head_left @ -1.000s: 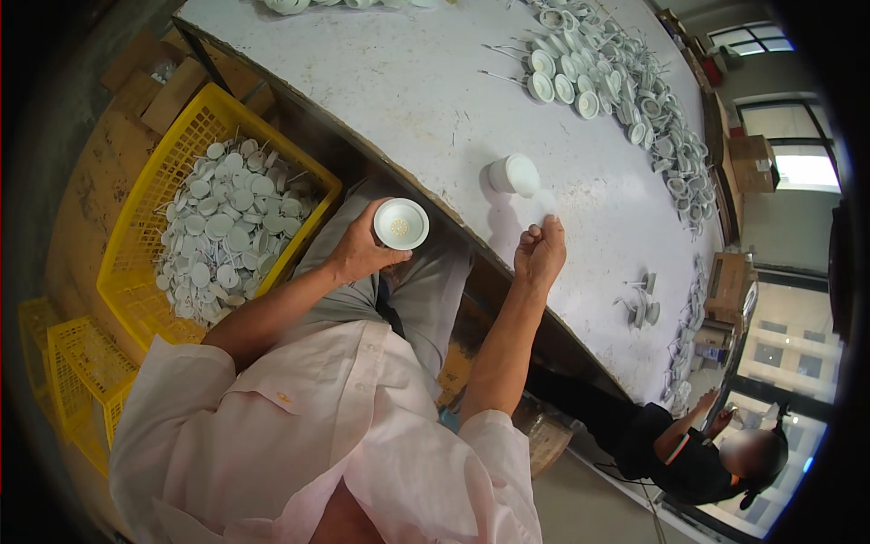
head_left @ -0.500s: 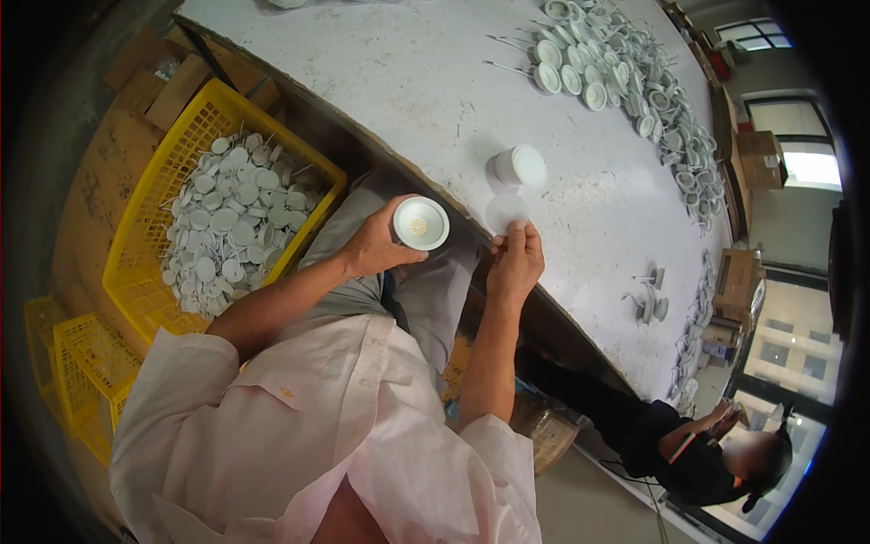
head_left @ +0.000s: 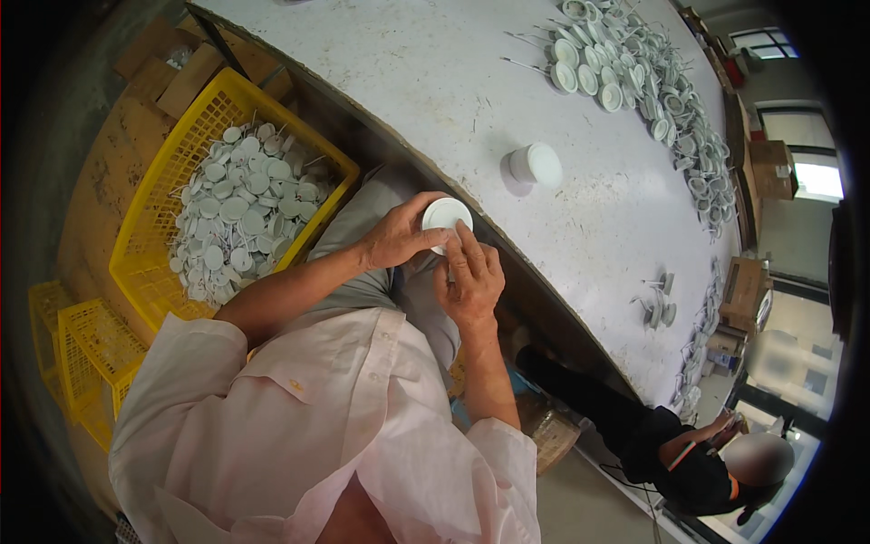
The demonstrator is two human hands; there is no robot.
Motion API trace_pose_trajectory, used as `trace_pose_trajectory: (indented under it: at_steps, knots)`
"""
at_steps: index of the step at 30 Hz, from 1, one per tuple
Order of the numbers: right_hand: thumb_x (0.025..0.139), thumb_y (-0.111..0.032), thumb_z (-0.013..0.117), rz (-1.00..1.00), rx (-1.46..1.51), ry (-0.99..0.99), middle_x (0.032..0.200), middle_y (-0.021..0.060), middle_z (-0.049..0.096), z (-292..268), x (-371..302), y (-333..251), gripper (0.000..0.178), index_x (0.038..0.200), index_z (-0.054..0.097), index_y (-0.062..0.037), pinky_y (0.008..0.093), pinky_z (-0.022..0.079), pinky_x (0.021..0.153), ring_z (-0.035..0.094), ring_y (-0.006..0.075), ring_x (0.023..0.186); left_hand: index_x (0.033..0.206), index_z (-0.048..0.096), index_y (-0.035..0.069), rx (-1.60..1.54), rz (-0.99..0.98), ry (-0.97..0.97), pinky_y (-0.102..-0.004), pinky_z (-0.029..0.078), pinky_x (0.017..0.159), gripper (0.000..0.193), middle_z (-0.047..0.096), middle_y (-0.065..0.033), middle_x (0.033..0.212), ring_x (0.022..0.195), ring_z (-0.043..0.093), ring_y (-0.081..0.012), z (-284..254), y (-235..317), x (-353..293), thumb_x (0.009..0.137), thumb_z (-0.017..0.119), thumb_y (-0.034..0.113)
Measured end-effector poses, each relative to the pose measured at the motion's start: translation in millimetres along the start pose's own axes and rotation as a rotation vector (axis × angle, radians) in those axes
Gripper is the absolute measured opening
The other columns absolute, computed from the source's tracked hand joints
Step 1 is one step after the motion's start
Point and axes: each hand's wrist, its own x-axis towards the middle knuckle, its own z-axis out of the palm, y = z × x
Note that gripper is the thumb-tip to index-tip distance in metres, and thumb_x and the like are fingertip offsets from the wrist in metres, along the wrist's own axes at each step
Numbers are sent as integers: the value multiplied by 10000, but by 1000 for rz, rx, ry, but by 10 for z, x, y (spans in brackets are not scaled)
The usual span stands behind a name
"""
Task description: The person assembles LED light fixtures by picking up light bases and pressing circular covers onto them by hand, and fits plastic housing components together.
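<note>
Above my lap, my left hand is wrapped round a small round white LED downlight, its face turned up. A thin white diffuser disc lies over that face, so the yellowish LED dots are hidden. My right hand is at the near right edge of the light, with fingertips pressed on the disc and the thumb by the rim. On the table beyond my hands stands a short stack of white discs, partly tilted.
The white table edge runs diagonally past my hands. Many downlights with wires lie heaped at its far right; several more sit nearer. A yellow basket full of similar lights stands at left. Another person is at lower right.
My right hand has moved left from the table edge with the translucent disc and laid it on the downlight. The downlight in my left hand has shifted slightly right in the picture.
</note>
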Motion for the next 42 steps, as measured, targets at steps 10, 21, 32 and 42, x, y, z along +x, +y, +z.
trace_pose_trajectory:
  at_steps: [10, 21, 32, 42]
  knots:
    - [601, -14, 692, -78, -45, 69, 1180, 40, 621, 106, -61, 13, 507, 1097, 664, -117, 266, 490, 573, 555, 176, 637, 1273, 421, -2, 72, -15, 90, -301, 483, 864, 436, 575, -136, 1114, 1038, 561, -183, 18, -46, -25, 918, 539, 223]
    - [643, -15, 656, -115, 81, 23, 1145, 115, 618, 121, -129, 66, 426, 1068, 642, -36, 307, 486, 567, 550, 215, 645, 1179, 502, 7, -10, -25, 221, -274, 467, 827, 322, 588, -78, 1046, 948, 557, -132, 65, -213, -13, 869, 542, 88]
    - [802, -238, 671, 1000, -504, 535, 919, 101, 634, -1215, -985, 2582, 267, 994, 639, -55, 360, 481, 750, 609, 249, 840, 1260, 443, 46, 1, -272, 922, -329, 473, 774, 494, 570, -92, 1147, 995, 595, -229, -2273, -892, -657, 822, 665, 104]
    - [741, -365, 616, 1790, -686, 240, 1075, 147, 651, -2007, -1302, 3393, 355, 940, 708, -86, 432, 486, 864, 613, 349, 999, 1264, 462, 44, 203, -757, 1401, -352, 461, 749, 503, 546, -110, 1155, 1048, 557, -227, -3747, -1336, -2304, 796, 629, 124]
